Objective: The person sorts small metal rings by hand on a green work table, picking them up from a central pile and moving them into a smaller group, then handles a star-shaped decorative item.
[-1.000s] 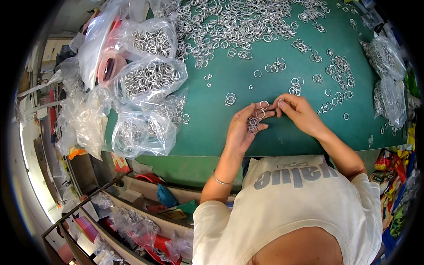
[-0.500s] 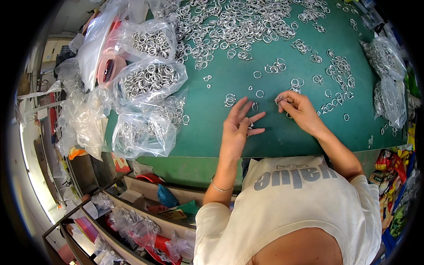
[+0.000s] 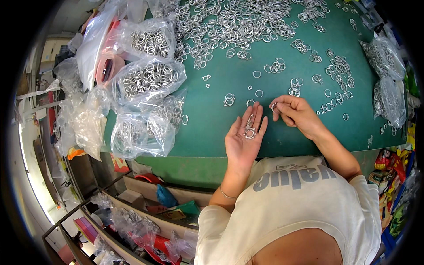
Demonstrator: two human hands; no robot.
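Tabletop point(image 3: 212, 121): green and flat, scattered with bare metal rings, with a curved look along the near edge.
Left hand point(image 3: 242, 142): hovers or rests, cannot tell which, over the near part of the tabletop; turned palm up, fingers stretched out long, carrying things loosely without gripping.
Palm rings point(image 3: 250, 133): lie in a small bunch on the palm and fingers, above the near part of the tabletop; too tangled to count.
Right hand point(image 3: 301, 115): held over the near part of the tabletop, right of its middle; curled, with thumb and forefinger pinched together on a small ring point(image 3: 274, 107).
Loose rings point(image 3: 259, 93): lie singly and in little clusters across the middle of the tabletop.
Ring heap point(image 3: 243, 26): spreads thickly over the far side of the tabletop.
Left bags point(image 3: 128, 137): clear plastic, filled with rings, crowded along the left side of the tabletop.
Right bags point(image 3: 391, 99): clear plastic, also holding rings, at the right edge of the tabletop.
Bracelet point(image 3: 227, 194): worn on the left wrist, just outside the near edge of the tabletop.
Drawers point(image 3: 181, 225): stand pulled out below the near edge of the tabletop, stuffed with plastic bags and red and blue items.
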